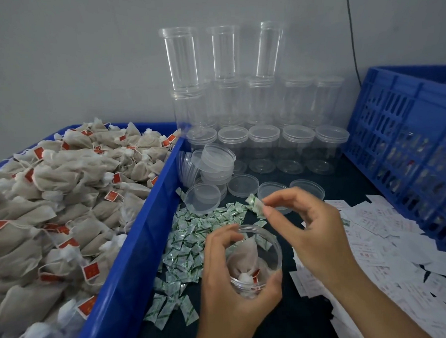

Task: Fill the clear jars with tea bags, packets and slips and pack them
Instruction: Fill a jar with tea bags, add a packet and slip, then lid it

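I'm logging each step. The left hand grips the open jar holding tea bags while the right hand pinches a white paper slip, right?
Not quite. The head view shows the right hand pinching a green-and-white packet, not a paper slip. The left hand does grip the open jar holding tea bags.

Packets (192, 237) between bin (132, 240) and slips (391, 240)

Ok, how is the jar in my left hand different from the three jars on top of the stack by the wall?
The jar in your left hand holds tea bags; the three top jars look empty. Your jar is gripped and tilted, mouth toward you; the three top jars stand on lower jars, the right one leaning. All are clear plastic.
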Demonstrator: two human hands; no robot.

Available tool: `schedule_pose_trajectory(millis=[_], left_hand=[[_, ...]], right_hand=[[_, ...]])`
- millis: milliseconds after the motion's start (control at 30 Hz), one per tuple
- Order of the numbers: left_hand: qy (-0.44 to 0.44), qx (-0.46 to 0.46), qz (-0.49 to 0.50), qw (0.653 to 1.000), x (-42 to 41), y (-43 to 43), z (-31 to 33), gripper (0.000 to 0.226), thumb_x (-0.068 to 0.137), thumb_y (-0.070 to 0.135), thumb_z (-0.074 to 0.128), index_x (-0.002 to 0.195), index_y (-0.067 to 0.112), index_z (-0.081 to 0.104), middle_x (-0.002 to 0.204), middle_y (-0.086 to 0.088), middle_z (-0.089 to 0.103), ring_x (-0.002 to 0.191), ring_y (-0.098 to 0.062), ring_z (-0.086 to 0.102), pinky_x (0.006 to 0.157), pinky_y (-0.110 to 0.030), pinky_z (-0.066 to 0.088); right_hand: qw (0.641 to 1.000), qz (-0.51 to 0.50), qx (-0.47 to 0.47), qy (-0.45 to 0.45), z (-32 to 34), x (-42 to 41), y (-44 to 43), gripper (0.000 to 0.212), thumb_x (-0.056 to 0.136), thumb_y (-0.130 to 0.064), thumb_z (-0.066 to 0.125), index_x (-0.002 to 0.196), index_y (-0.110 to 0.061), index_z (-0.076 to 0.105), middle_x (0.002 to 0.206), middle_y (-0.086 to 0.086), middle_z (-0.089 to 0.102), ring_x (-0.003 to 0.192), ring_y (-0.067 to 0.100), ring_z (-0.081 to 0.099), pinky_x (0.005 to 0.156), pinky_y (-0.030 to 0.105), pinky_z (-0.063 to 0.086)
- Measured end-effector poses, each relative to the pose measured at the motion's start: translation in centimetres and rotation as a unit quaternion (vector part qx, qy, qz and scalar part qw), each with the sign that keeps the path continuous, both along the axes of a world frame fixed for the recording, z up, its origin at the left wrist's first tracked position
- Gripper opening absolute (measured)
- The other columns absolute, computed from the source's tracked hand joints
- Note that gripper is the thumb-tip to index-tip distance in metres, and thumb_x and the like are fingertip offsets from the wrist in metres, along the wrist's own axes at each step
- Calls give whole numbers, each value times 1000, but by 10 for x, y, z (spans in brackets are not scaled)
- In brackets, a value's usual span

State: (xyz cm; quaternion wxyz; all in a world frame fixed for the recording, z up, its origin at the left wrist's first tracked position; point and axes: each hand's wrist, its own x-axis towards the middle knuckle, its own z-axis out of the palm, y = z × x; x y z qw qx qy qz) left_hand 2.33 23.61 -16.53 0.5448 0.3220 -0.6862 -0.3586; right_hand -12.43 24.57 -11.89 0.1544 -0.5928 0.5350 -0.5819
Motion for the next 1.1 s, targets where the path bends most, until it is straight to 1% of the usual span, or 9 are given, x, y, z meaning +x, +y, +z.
schedule_pose_trajectory(millis=[167,333,433,533,633,767,867,1000,1100], left_hand=[[19,16,-38,999,2,1,2,59,64,25,75,116,15,49,120,8,53,113,-17,58,88,-22,51],[17,16,-25,999,1,1,1,65,61,31,75,117,12,48,124,8,54,121,-16,52,95,-16,43],[12,6,-22,1000,1,0,1,63,61,32,75,114,11,50,124,5,54,123,-17,51,96,-14,41],[5,3,-14,1000,1,-1,1,61,61,35,74,112,12,51,125,2,53,125,-19,49,98,-16,40],[0,3,-12,1000,1,-1,1,58,62,36,73,111,14,51,125,1,53,124,-19,49,99,-19,41],[-4,1,-9,1000,1,0,0,57,62,35,74,110,14,52,124,3,54,123,-16,50,99,-17,41],[-3,4,-9,1000,1,1,1,57,61,35,74,110,14,52,125,3,54,123,-16,50,98,-17,41],[-2,-1,-10,1000,1,0,1,57,62,34,74,110,13,52,124,0,54,124,-16,50,98,-15,40],[-3,3,-12,1000,1,0,1,57,62,35,74,110,15,52,126,1,53,125,-17,49,99,-16,40]], right_hand=[[981,113,59,147,1,2,19,20,86,-38,69,98,-25,77,106,-19,72,107,-1,65,93,12,46],[975,-37,132,175,-20,-47,10,19,92,-42,64,110,-40,68,116,-27,66,114,-6,57,97,11,41],[877,-111,349,313,-51,-79,8,64,97,-51,54,152,-25,35,161,-10,29,149,7,22,120,27,19],[830,-105,420,351,-85,-85,14,79,100,-62,29,160,-19,0,166,-5,-10,151,8,-14,122,30,-7],[870,-140,331,339,-97,-79,22,61,103,-53,33,156,-25,27,164,-12,16,151,2,7,117,19,-5],[911,-167,203,317,-94,-68,26,16,95,-23,66,110,-24,72,115,-11,70,111,14,62,101,23,38],[921,-153,198,300,-90,-64,25,13,92,-13,70,93,-26,69,90,-16,64,87,7,58,78,21,42],[927,-161,218,257,-83,-70,16,16,90,-14,71,100,-26,68,88,-22,57,91,-4,50,79,14,32],[927,-150,259,228,-74,-75,7,21,89,-13,73,102,-29,67,84,-16,58,91,6,54,84,24,39]])
